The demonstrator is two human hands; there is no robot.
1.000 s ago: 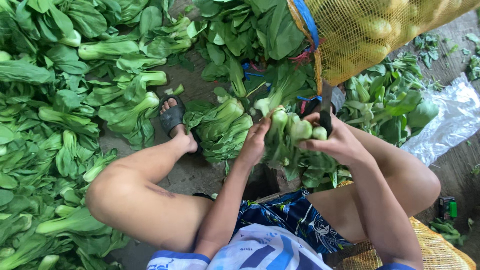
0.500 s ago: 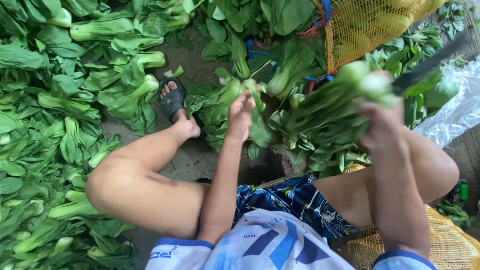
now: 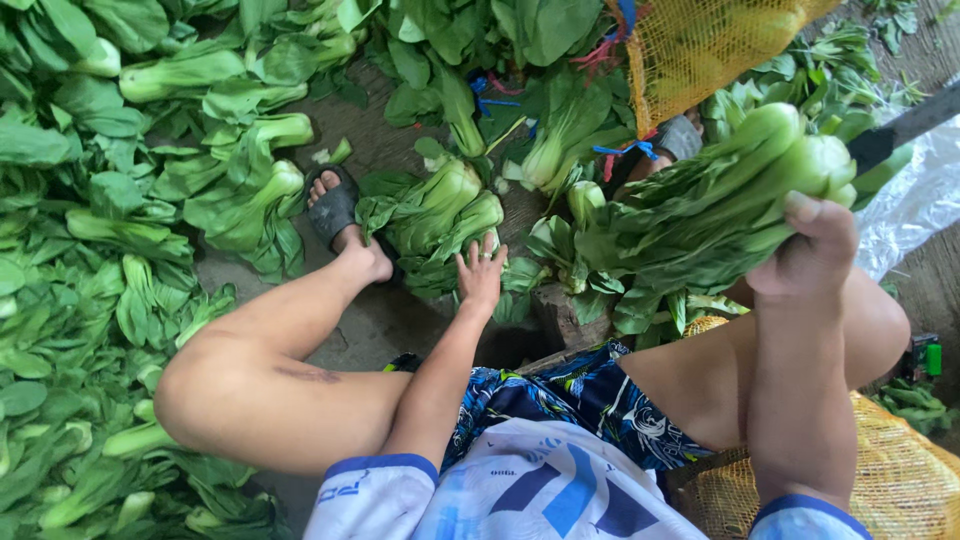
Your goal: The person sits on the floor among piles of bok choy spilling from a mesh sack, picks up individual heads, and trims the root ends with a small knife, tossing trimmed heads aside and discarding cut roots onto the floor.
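Dirt floor (image 3: 380, 320) under bok choy heaps (image 3: 120, 230); right hand (image 3: 810, 255) gripping bok choy bunch (image 3: 700, 210), left hand (image 3: 480, 275) released.

Glossy, smooth green leaves are shining on the bok choy bunch (image 3: 720, 200), coarse yellow plastic netting is forming the mesh sack (image 3: 700, 50), crinkled clear plastic sheet (image 3: 915, 215) is glinting, and the ground (image 3: 380, 150) is looking matt, rough.

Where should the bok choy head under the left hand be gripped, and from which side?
Grip the bok choy head around its pale, thick stem base, probably from above, where the left hand hovers. The base looks firm and narrow; the leaf end nearer the person is floppy and would likely tear.
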